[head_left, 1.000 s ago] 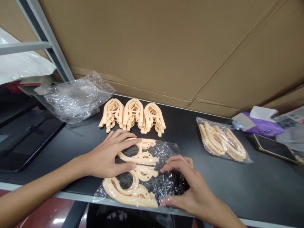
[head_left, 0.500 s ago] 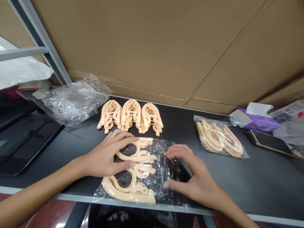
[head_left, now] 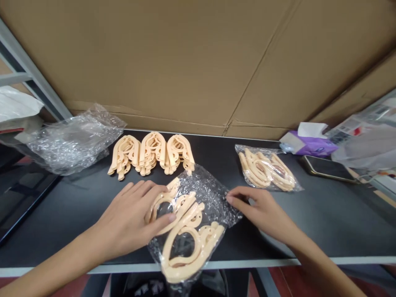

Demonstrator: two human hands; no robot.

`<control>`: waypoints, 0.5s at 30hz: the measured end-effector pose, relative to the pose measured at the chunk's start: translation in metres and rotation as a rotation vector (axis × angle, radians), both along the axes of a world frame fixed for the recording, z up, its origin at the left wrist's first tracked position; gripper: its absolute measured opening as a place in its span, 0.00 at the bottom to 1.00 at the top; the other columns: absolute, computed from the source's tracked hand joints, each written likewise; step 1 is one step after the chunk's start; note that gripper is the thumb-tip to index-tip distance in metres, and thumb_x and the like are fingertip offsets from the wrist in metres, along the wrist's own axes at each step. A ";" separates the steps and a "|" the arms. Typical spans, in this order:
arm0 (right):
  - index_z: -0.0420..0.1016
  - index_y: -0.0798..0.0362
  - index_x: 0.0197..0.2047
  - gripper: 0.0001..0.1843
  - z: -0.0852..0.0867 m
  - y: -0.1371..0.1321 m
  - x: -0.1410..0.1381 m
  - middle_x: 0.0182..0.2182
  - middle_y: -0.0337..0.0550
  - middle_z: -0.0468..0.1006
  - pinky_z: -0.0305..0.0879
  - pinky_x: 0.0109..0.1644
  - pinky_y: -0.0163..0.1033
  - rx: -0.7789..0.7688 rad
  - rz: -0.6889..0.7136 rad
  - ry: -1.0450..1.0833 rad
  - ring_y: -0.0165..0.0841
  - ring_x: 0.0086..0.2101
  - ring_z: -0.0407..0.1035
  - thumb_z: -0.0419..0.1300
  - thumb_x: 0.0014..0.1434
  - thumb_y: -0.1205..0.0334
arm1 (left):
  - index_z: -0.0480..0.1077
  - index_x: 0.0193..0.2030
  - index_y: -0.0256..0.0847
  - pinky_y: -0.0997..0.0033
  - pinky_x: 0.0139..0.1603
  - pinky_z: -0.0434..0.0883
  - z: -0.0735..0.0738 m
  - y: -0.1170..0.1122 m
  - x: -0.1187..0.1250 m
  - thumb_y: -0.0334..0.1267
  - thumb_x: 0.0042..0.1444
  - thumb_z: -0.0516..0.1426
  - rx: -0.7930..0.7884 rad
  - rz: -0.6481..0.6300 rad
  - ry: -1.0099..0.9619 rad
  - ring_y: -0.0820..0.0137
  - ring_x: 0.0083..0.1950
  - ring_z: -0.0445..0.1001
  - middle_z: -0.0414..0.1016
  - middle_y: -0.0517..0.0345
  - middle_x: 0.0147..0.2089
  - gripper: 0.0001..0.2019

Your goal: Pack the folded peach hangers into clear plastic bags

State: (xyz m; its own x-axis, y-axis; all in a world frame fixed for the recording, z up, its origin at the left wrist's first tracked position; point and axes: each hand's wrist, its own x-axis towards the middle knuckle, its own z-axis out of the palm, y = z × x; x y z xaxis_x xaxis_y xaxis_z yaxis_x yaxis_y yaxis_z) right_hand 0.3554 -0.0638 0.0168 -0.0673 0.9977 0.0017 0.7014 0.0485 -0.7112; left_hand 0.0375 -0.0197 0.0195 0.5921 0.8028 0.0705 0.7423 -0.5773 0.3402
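A clear plastic bag holding peach plastic folding hangers lies tilted on the black table, its lower end jutting past the front edge. My left hand rests spread across the bag, with the thumb and fingers over the upper hanger. My right hand is at the bag's right corner, fingertips pinching the plastic. Three stacks of loose peach hangers stand just beyond my left hand. A second sealed bag of hangers lies beyond my right hand.
A crumpled clear plastic sheet lies at the far left of the table. A purple tissue box and a phone sit at the far right. A cardboard sheet stands along the back.
The bag of hangers has swung round to a tilted angle and slid over the table's front edge. My right hand has moved to its right corner. The whole view has shifted left.
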 end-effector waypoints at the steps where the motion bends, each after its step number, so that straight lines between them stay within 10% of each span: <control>1: 0.82 0.49 0.36 0.14 0.000 0.005 0.006 0.32 0.43 0.84 0.70 0.36 0.43 0.024 -0.024 0.029 0.38 0.32 0.75 0.59 0.64 0.51 | 0.73 0.49 0.46 0.52 0.47 0.68 0.004 0.001 0.004 0.60 0.64 0.53 -0.017 0.002 0.015 0.55 0.46 0.76 0.78 0.53 0.45 0.21; 4: 0.82 0.51 0.38 0.15 -0.004 0.021 0.023 0.31 0.45 0.84 0.73 0.38 0.45 0.070 -0.068 0.182 0.37 0.31 0.76 0.62 0.61 0.49 | 0.74 0.44 0.46 0.57 0.40 0.70 0.015 0.011 0.018 0.60 0.65 0.51 -0.051 0.016 0.007 0.58 0.38 0.77 0.78 0.56 0.38 0.21; 8: 0.82 0.52 0.42 0.15 -0.008 0.033 0.036 0.31 0.44 0.84 0.75 0.39 0.44 0.065 -0.045 0.377 0.36 0.32 0.77 0.63 0.60 0.51 | 0.70 0.59 0.44 0.58 0.45 0.73 0.019 0.026 0.042 0.54 0.65 0.54 -0.021 0.003 -0.094 0.58 0.45 0.79 0.78 0.51 0.52 0.22; 15: 0.85 0.48 0.45 0.13 -0.014 0.016 0.034 0.39 0.44 0.86 0.75 0.47 0.47 0.282 0.014 0.203 0.38 0.39 0.79 0.57 0.66 0.61 | 0.71 0.59 0.47 0.46 0.47 0.74 0.008 0.010 0.052 0.51 0.68 0.52 -0.016 -0.155 0.118 0.51 0.47 0.79 0.70 0.48 0.63 0.19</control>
State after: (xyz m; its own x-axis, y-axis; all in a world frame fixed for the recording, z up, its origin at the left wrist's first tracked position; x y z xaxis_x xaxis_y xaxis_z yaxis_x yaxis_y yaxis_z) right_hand 0.3892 -0.0480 0.0027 -0.0507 0.9552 0.2915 0.5452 0.2710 -0.7933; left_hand 0.0897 -0.0095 0.0273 0.7119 0.7020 -0.0188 0.6805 -0.6829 0.2656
